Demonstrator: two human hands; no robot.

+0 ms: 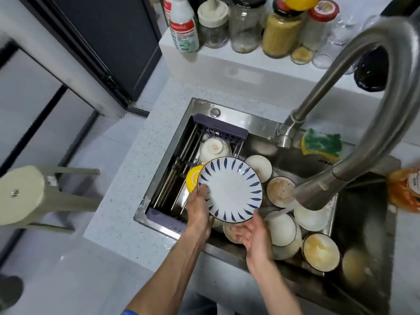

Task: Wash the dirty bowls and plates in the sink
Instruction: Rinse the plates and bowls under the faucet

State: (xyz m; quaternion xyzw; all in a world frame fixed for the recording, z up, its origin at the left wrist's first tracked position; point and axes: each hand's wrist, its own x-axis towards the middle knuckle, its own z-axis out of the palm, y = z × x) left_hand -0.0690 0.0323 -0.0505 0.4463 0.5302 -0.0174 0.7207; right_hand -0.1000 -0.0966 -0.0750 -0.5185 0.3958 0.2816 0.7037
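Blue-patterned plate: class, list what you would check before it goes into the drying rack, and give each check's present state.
1. Left hand grips the blue-patterned plate at its rim: ok.
2. Right hand supports the lower rim: ok.
3. Plate face looks free of food residue: ok.
4. Plate underside clean: cannot tell, hidden.
5. Drying rack has free space: ok; a white bowl and a yellow dish occupy only part.
6. All bowls washed: not ok; a dirty bowl sits under the faucet.

- Two hands are seen: left hand (198, 209), right hand (255, 235).
- One blue-patterned plate (230, 189) is counted.
- About six soiled bowls (280, 191) are counted in one sink (227, 120).
- One sponge (321, 144) is seen.
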